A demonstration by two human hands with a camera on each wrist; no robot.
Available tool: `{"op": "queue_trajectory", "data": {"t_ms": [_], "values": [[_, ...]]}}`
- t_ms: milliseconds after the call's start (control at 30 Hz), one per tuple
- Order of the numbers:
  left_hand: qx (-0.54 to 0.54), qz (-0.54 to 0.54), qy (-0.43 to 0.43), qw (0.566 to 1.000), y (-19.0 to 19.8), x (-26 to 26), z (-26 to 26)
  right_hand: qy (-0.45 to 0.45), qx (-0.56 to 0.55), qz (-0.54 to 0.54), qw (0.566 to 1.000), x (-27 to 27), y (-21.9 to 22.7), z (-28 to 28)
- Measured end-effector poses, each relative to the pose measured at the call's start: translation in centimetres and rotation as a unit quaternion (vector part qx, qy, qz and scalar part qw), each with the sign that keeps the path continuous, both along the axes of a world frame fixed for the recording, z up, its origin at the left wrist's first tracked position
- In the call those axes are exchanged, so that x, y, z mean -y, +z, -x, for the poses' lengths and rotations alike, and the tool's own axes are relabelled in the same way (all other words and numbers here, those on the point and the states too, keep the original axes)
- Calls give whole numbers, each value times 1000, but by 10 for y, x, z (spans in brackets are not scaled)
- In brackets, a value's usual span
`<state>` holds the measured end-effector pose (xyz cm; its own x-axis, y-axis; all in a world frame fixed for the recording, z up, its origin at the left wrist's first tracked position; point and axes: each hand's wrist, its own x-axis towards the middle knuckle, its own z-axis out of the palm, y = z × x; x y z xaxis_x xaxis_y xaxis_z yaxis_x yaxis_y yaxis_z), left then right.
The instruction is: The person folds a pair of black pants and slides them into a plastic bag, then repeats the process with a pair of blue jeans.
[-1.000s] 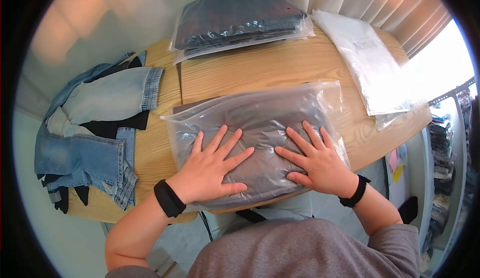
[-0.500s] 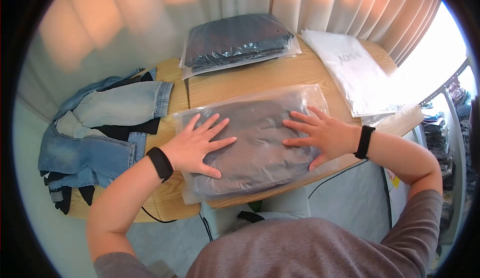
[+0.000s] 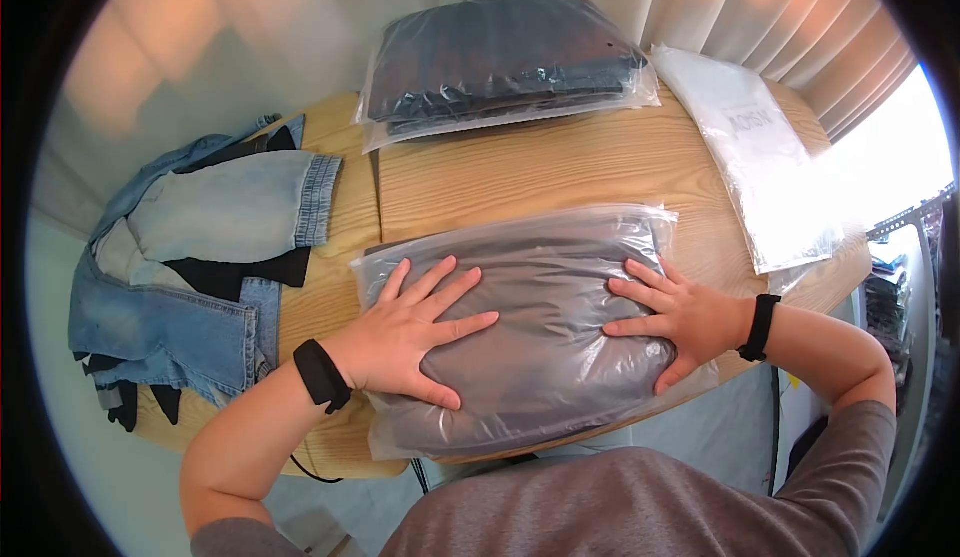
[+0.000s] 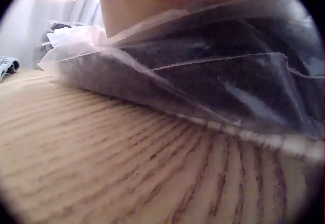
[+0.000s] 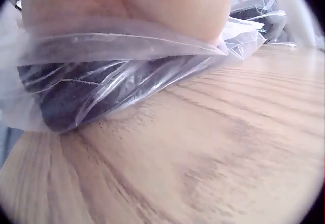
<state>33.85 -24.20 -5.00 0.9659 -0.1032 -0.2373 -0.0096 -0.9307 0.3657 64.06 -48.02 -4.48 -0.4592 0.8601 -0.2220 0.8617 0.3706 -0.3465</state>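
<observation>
Broad, even pressure suits the translucent bag [image 3: 545, 357]

The bag lies flat on the bench [image 3: 480, 177] at the lower centre of the frame, filled with dark fabric [image 3: 540, 292]. The left hand [image 3: 400, 342] rests on its left part and the right hand [image 3: 690, 319] on its right, each grip spread wide, holding nothing. The step in hand looks like pressing the bulge down; weight through whole palms should serve better than fingertips, which could strain the film. Wrinkles run between the hands, so the middle probably wants pressure too. The right wrist view shows loose plastic [image 5: 132, 44] at the side, best smoothed outward before it folds under. I cannot tell whether the upper edge [image 3: 500, 236] is sealed. Blue denim garments [image 3: 215, 212] lie at left. Beyond, a plump clothing bag [image 3: 500, 62] sits at top centre, and white printed packaging [image 3: 755, 152] at upper right.
</observation>
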Motion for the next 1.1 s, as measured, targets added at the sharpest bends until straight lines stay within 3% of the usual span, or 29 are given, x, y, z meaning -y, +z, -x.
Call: {"op": "queue_trajectory", "data": {"t_ms": [200,300,400,467,500,567,600,667,700,767,900,1000,1067,1100], "values": [[23,-35,3,999,3,5,3,-2,12,-17,1000,3,4,5],[24,-36,2,999,-2,5,3,-2,41,-6,999,5,22,15],[58,-37,-4,998,18,-1,6,1,102,18,995,3,50,28],[59,152,84,983,34,-23,12,1,144,12,990,-1,66,38],[63,149,85,983,39,-29,20,2,147,9,989,-5,71,43],[203,260,316,890,49,-43,41,-175,-95,70,978,-21,80,60],[206,257,315,890,40,-52,50,-174,-93,66,978,-30,87,72],[94,198,456,862,5,-71,62,-311,-304,162,885,-49,103,103],[100,197,458,861,0,-68,63,-314,-388,188,846,-63,96,112],[107,388,531,746,-7,-58,56,-302,-403,223,835,-92,89,132],[176,410,513,733,-27,-68,48,-327,-391,239,826,-171,36,155],[191,435,500,724,-23,-65,42,-350,-407,166,828,-209,12,173],[223,430,500,718,-25,-63,38,-335,-318,36,886,-226,8,181],[249,425,499,713,-26,-62,36,-333,-317,34,887,-232,6,183]]}}
